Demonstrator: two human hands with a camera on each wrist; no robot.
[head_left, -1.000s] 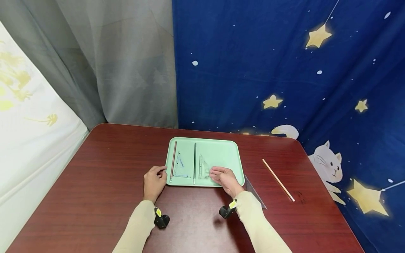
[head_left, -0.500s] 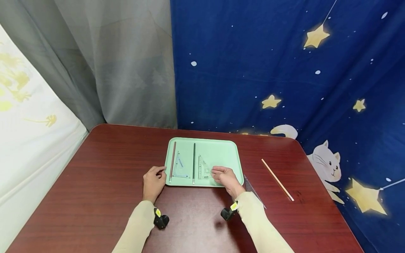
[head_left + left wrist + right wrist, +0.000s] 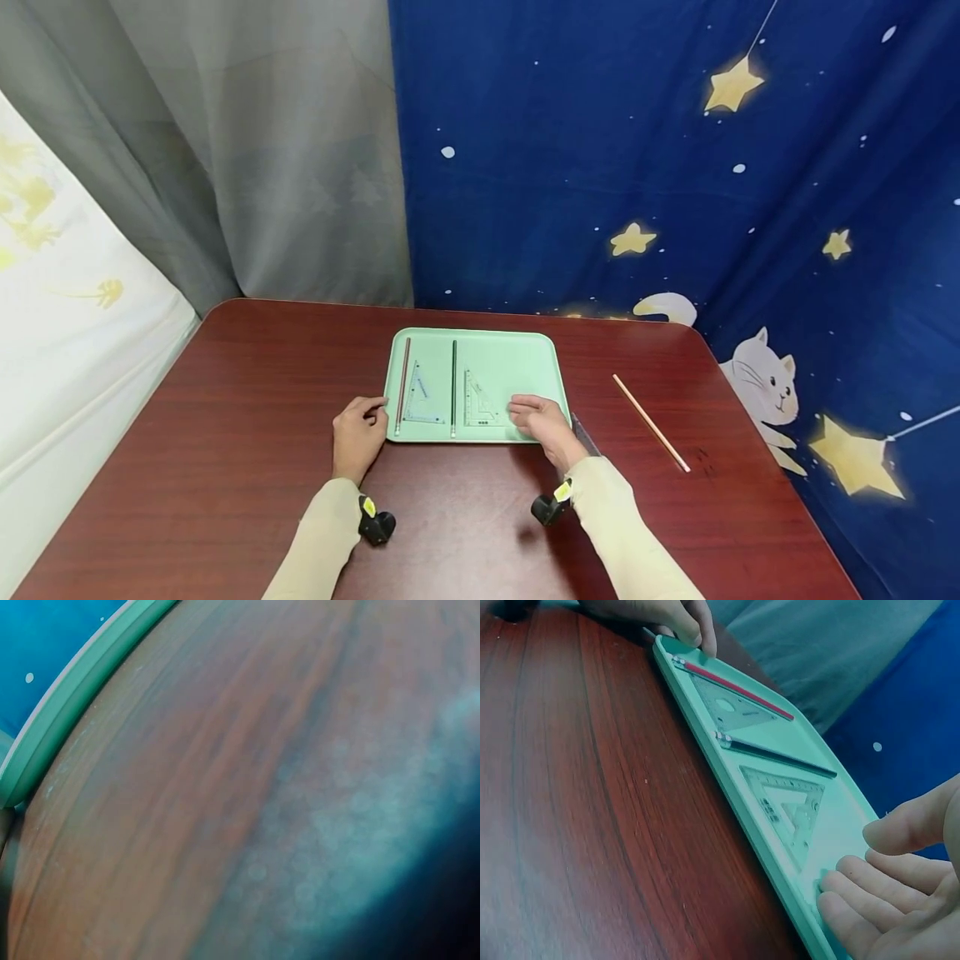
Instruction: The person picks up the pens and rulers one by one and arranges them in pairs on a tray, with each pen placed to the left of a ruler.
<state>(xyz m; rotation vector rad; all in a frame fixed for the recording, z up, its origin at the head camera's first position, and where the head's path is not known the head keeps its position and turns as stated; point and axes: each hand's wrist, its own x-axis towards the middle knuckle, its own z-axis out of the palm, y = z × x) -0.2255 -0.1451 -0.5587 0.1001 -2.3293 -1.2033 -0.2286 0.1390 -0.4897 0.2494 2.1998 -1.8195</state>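
Observation:
On the table lies a pale green tray [image 3: 517,354]. From left to right it bears a red pencil [image 3: 402,387], a clear set square [image 3: 412,412], a dark pencil [image 3: 453,387] and a second clear set square [image 3: 472,410]. My left hand [image 3: 358,435] holds the tray's near left rim, finger over the edge in the right wrist view. Over the tray's right part is my right hand [image 3: 546,427], its fingers loosely extended and nothing in them. In the left wrist view only the tray's outer wall [image 3: 82,694] and blurred tabletop show.
To the right of the tray, a light wooden pencil [image 3: 651,422] lies slantwise on the brown table [image 3: 247,433]. A dark, flat, see-through piece [image 3: 585,437] is partly hidden by the right forearm. Curtains [image 3: 322,167] hang behind the table.
My right hand has drifted slightly right, away from the second set square. The right forearm now covers more of the dark flat piece. The left hand stays at the rim; the head view has shifted slightly.

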